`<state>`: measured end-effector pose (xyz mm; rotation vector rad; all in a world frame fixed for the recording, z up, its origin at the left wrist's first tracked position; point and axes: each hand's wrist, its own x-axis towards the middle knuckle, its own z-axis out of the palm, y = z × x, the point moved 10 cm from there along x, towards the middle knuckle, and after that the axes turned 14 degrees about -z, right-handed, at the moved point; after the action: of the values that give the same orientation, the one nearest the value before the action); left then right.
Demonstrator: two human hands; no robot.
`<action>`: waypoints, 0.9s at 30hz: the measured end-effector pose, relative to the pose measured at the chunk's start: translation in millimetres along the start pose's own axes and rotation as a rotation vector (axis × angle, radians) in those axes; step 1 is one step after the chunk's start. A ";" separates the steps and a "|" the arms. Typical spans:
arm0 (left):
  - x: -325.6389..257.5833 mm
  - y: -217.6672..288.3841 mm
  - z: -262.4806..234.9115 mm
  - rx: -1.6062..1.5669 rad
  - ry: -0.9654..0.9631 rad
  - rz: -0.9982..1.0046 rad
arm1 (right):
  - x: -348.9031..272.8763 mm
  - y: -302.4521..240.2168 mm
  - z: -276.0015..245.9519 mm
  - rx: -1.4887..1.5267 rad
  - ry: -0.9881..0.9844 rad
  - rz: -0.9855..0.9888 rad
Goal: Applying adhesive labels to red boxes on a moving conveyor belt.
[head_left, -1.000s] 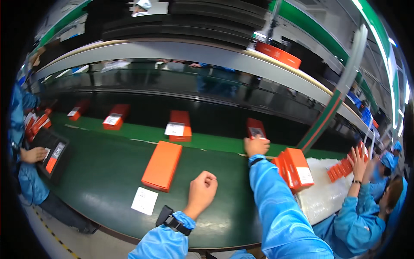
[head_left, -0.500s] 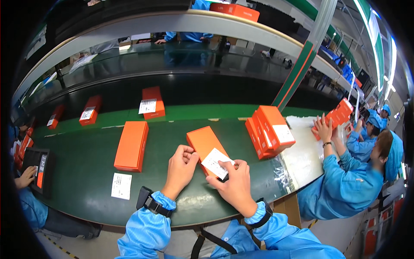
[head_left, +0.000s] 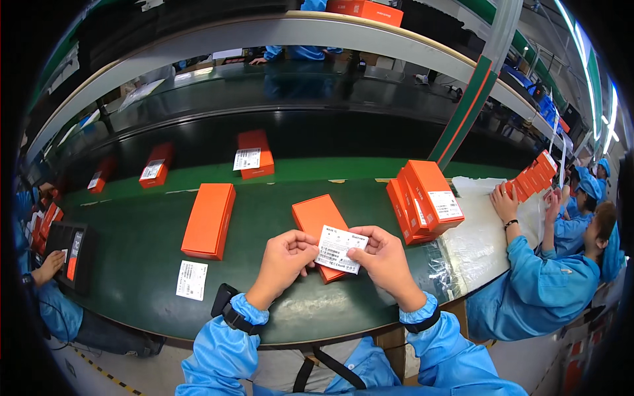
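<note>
Far off to the left of my left fingers, a co-worker's hand (head_left: 48,267) rests on a black case (head_left: 82,264); I can't tell what it holds. Three shut orange cartons (head_left: 161,153) lie spaced along the dark belt, beyond and leftward of my left fingers, each with a white sticker at its near end, contents hidden. Closer in, near those fingers on their left, a closed orange box (head_left: 208,221) lies flat on the green surface (head_left: 132,264), with a loose printed slip (head_left: 191,280) just below it.

My left fingers (head_left: 290,239) are closed on the left edge of a white label (head_left: 339,247). Under and just beyond it, between my two hands, lies another closed orange carton (head_left: 318,214), set at a slant; I can't tell whether the label touches its lid. My right fingers (head_left: 362,256) grip the label's right side, thumb across its front.

To the right of and beyond my right fingers stand several labelled orange boxes (head_left: 422,181) packed together, lids shut, insides unseen. Further right, a clear plastic sheet (head_left: 472,237) covers the surface, and a second co-worker's hand (head_left: 504,204) is at the near end of a row of orange boxes (head_left: 533,177).
</note>
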<state>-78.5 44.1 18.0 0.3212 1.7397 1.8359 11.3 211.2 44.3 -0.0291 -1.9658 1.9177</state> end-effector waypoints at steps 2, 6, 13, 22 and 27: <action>0.4 -16.0 11.2 -0.062 -0.166 -0.177 | -0.9 3.1 1.7 0.016 -0.010 0.005; -3.8 -18.1 19.0 -0.201 -0.307 -0.273 | 1.6 -0.7 1.7 0.015 -0.051 0.016; 0.0 -23.2 36.4 -0.242 -0.478 -0.337 | -1.0 2.0 -3.2 0.049 -0.104 0.064; -22.7 -35.6 77.6 -0.197 -0.710 -0.385 | -26.7 -10.9 16.7 0.202 -0.258 0.036; -33.5 -58.8 72.7 -0.099 -0.741 -0.444 | -31.6 -11.2 35.0 -0.196 -0.395 -0.086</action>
<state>2.5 84.3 -23.1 0.4590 1.0896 1.2477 33.2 168.1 47.3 0.4028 -2.3586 1.7710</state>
